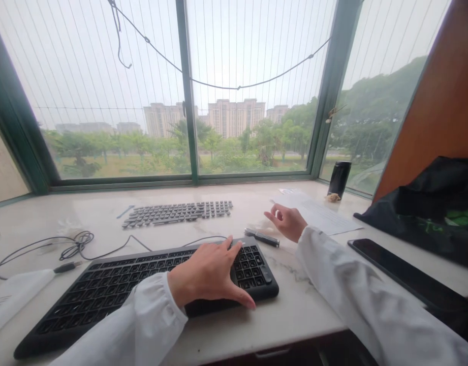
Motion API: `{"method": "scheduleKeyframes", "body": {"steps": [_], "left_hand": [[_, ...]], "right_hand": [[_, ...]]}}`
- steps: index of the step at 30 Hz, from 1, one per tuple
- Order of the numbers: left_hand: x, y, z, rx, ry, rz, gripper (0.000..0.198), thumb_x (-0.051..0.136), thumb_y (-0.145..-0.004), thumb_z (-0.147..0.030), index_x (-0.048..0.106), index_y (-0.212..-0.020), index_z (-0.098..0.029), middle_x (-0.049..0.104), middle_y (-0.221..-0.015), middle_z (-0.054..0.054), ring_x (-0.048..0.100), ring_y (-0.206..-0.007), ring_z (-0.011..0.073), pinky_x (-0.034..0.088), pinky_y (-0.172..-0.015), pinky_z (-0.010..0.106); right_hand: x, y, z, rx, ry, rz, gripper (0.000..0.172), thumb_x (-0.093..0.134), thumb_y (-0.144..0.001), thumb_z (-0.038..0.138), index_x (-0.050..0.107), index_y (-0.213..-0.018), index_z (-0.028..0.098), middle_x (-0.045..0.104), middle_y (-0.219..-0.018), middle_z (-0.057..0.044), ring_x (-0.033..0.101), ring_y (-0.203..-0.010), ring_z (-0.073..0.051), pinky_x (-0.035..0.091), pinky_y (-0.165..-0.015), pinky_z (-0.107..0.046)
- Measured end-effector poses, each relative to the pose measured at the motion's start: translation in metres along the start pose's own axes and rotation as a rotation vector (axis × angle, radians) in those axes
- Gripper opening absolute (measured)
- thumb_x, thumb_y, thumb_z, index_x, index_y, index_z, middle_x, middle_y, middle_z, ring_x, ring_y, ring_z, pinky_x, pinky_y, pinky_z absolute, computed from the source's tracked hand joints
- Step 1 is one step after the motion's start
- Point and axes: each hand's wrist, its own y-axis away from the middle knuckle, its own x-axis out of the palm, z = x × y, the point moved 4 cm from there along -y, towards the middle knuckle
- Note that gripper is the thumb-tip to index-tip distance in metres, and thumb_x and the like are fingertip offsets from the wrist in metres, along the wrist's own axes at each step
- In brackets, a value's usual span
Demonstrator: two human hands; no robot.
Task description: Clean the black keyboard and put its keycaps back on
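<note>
A black keyboard point(119, 278) lies slanted across the near part of the counter, most of its keys stripped of their caps. My left hand point(209, 272) spans its right part, fingertips at the back edge and thumb at the front edge, holding it. One keycap point(266, 274) is still seated at the lower right of the number pad. Behind, loose keycaps point(176, 212) stand in rows in a keyboard layout. Above the counter, right of these, my right hand point(289, 222) has its fingers curled toward the thumb; anything between them is too small to make out. A dark pen-like tool point(262, 237) lies behind the keyboard.
A cable point(79, 244) coils at the left, by a white box point(18, 292). Printed paper point(325, 216) lies right of my right hand, with a black cylinder point(339, 179) behind. A phone point(394, 267) and a black bag point(428, 208) occupy the right. Windows border the back.
</note>
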Motion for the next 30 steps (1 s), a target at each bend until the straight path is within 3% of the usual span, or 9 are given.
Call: {"method": "scheduleKeyframes", "body": {"steps": [3, 11, 15, 17, 19, 23, 27, 30], "left_hand": [[-0.001, -0.001, 0.003, 0.008, 0.009, 0.027, 0.125, 0.051, -0.054, -0.092, 0.025, -0.151, -0.018, 0.034, -0.151, 0.023, 0.045, -0.129, 0.0411, 0.035, -0.105, 0.052], [-0.005, -0.004, -0.001, 0.033, -0.023, -0.007, 0.122, 0.055, -0.054, -0.088, 0.029, -0.149, -0.016, 0.054, -0.131, 0.02, 0.059, -0.108, 0.0371, 0.044, -0.09, 0.045], [-0.006, -0.003, -0.001, 0.042, -0.039, -0.002, 0.12, 0.053, -0.056, -0.088, 0.028, -0.149, -0.017, 0.054, -0.131, 0.02, 0.061, -0.105, 0.036, 0.046, -0.089, 0.044], [-0.007, -0.003, -0.001, 0.047, -0.036, -0.008, 0.12, 0.052, -0.056, -0.088, 0.026, -0.151, -0.019, 0.052, -0.133, 0.02, 0.061, -0.107, 0.0367, 0.046, -0.089, 0.045], [-0.006, -0.001, 0.0, 0.052, -0.038, -0.012, 0.12, 0.052, -0.057, -0.089, 0.025, -0.151, -0.021, 0.049, -0.138, 0.02, 0.06, -0.11, 0.0375, 0.046, -0.091, 0.046], [-0.009, 0.003, -0.002, 0.061, -0.059, -0.037, 0.113, 0.05, -0.061, -0.088, 0.026, -0.151, -0.025, 0.047, -0.141, 0.019, 0.059, -0.112, 0.0391, 0.045, -0.093, 0.048], [-0.023, 0.001, 0.002, 0.022, -0.044, -0.141, 0.082, 0.039, -0.082, -0.077, 0.035, -0.147, -0.027, 0.055, -0.135, 0.012, 0.065, -0.1, 0.0298, 0.049, -0.084, 0.04], [-0.038, -0.017, 0.021, -0.064, -0.052, -0.242, 0.059, 0.038, -0.09, -0.065, 0.054, -0.131, -0.027, 0.066, -0.119, 0.006, 0.065, -0.099, 0.0243, 0.049, -0.081, 0.034]], "right_hand": [[0.0, 0.0, -0.005, 0.009, 0.014, -0.021, 0.036, 0.048, -0.088, 0.056, 0.056, -0.077, 0.022, 0.056, -0.059, 0.001, 0.053, -0.057, -0.016, 0.039, -0.065, -0.03], [0.005, -0.021, 0.0, -0.183, 0.078, 0.216, 0.038, 0.065, -0.079, 0.049, 0.065, -0.104, 0.019, 0.062, -0.088, -0.005, 0.056, -0.077, -0.018, 0.041, -0.078, -0.031], [0.017, -0.036, 0.004, -0.214, 0.063, 0.369, 0.023, 0.082, -0.06, 0.031, 0.072, -0.079, 0.023, 0.064, -0.081, -0.002, 0.055, -0.073, -0.016, 0.041, -0.075, -0.028], [0.023, -0.042, 0.004, -0.192, 0.053, 0.395, 0.011, 0.079, -0.063, 0.027, 0.07, -0.068, 0.022, 0.064, -0.074, -0.001, 0.055, -0.071, -0.016, 0.041, -0.073, -0.027], [0.028, -0.047, 0.003, -0.146, 0.042, 0.358, 0.008, 0.069, -0.075, 0.029, 0.07, -0.076, 0.021, 0.066, -0.077, -0.002, 0.057, -0.074, -0.016, 0.041, -0.074, -0.027], [0.034, -0.057, -0.004, 0.012, 0.044, 0.182, 0.025, 0.039, -0.095, 0.028, 0.06, -0.101, 0.017, 0.068, -0.096, -0.01, 0.06, -0.088, -0.019, 0.042, -0.077, -0.028], [0.041, -0.059, -0.012, 0.111, 0.064, 0.1, 0.031, 0.025, -0.1, 0.03, 0.051, -0.108, 0.016, 0.067, -0.098, -0.012, 0.062, -0.088, -0.02, 0.042, -0.073, -0.028], [0.046, -0.056, -0.015, 0.092, 0.106, 0.092, 0.026, 0.027, -0.101, 0.029, 0.049, -0.107, 0.017, 0.065, -0.102, -0.011, 0.06, -0.09, -0.02, 0.041, -0.073, -0.029]]}}
